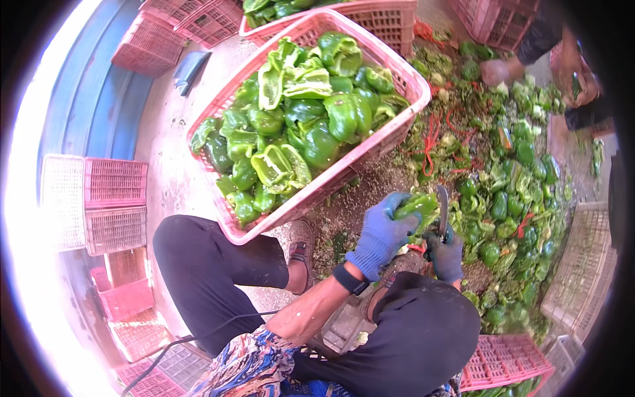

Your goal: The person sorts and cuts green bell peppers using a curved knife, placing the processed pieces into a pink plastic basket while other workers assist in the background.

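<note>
My left hand [385, 231], in a blue knit glove, is closed around a green bell pepper [421, 210] above the floor between my knees. In my right hand [445, 257], also gloved, a curved knife [443, 206] stands with its blade upright, close beside the pepper's right side. Whether the blade touches the pepper, I cannot tell. A large pink crate [311, 196] sits ahead and to the left, heaped with whole and cut-open green peppers [322, 142]. To the right, a wide pile of peppers and trimmings [509, 205] covers the floor.
Red ties [431, 145] lie among the scraps. Another person's hand [496, 71] reaches the pile at the upper right. A second filled crate [387, 23] stands beyond the first. Stacked crates [116, 183] line the left; a pink crate [506, 360] sits near my right knee.
</note>
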Available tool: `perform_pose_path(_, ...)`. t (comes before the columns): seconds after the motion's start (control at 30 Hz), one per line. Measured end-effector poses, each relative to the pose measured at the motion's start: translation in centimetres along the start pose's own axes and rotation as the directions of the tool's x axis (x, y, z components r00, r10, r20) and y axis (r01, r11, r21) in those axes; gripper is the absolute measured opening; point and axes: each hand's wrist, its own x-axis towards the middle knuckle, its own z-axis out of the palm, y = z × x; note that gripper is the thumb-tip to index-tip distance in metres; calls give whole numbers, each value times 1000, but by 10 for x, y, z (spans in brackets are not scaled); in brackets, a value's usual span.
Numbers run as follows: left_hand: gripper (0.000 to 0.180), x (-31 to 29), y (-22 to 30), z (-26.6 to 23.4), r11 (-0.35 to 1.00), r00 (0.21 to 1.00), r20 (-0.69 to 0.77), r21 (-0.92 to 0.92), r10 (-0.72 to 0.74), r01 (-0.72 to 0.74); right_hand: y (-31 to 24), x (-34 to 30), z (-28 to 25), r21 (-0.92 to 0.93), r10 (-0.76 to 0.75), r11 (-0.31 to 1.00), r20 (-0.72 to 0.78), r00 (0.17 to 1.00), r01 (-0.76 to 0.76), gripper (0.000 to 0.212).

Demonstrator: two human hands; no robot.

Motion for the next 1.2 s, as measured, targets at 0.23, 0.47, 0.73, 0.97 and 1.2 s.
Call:
perform_pose_path(0.23,27,-36,51,-108,946,920,-292,-109,262,-304,40,-22,-21,76,186,982,-271,944,-171,22)
perform_pose_path(0.47,29,7,-9,-299,696,877,-137,669,461,-261,85,-107,-35,139,157,983,-330,931,-117,29)
perform_pose_path(0.73,50,-21,56,-235,374,792,-336,916,510,147,146,-196,-42,22,360,908,-556,750,-419,40)
perform_pose_path(0.97,32,-18,-12,-41,786,951,205,536,232,-307,198,-157,-104,147,435,849,-741,512,-508,60)
perform_pose_path(1.2,35,-5,-112,113,759,686,665,599,-295,-254,240,-135,-133,-2,319,857,-784,532,-516,64)
